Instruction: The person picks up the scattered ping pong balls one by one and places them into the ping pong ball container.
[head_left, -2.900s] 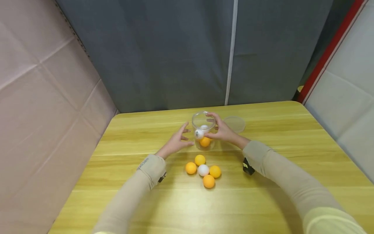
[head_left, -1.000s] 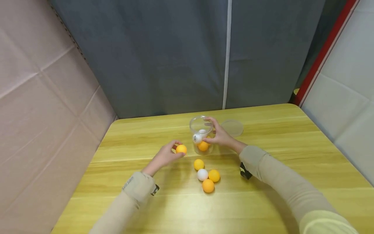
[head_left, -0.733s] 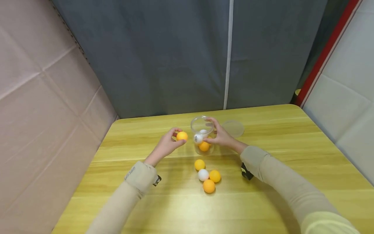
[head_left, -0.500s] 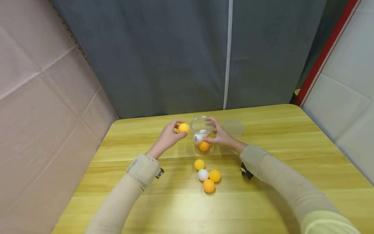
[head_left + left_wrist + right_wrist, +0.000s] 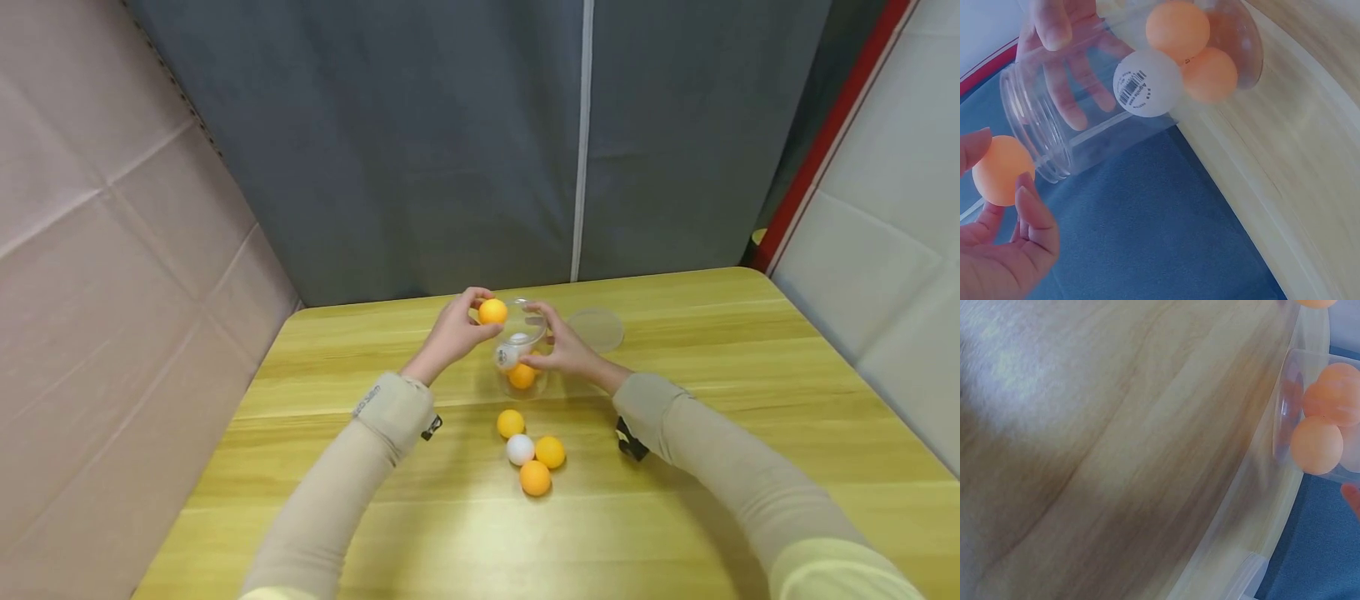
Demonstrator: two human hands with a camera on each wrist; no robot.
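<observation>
A clear plastic jar (image 5: 519, 343) stands on the yellow wooden table (image 5: 675, 400). Inside it lie a white ball (image 5: 1147, 83) and orange balls (image 5: 1210, 75). My right hand (image 5: 542, 337) grips the jar's right side, its fingers (image 5: 1054, 28) showing through the wall. My left hand (image 5: 486, 315) pinches an orange ball (image 5: 493, 311) between thumb and fingers, just at the left edge of the jar's open mouth. In the left wrist view that held ball (image 5: 1000, 170) sits right beside the rim. The right wrist view catches only the jar's bottom (image 5: 1310, 419) and the tabletop.
Several loose balls lie in a cluster in front of the jar: orange ones (image 5: 511, 422) (image 5: 535, 477) and a white one (image 5: 520, 449). A clear round lid (image 5: 596, 329) lies flat to the jar's right. A grey curtain hangs behind; a cardboard wall stands left.
My left hand picked an orange ball from the cluster, then lifted it up and rightward to the jar's mouth. The right hand kept hold of the jar.
</observation>
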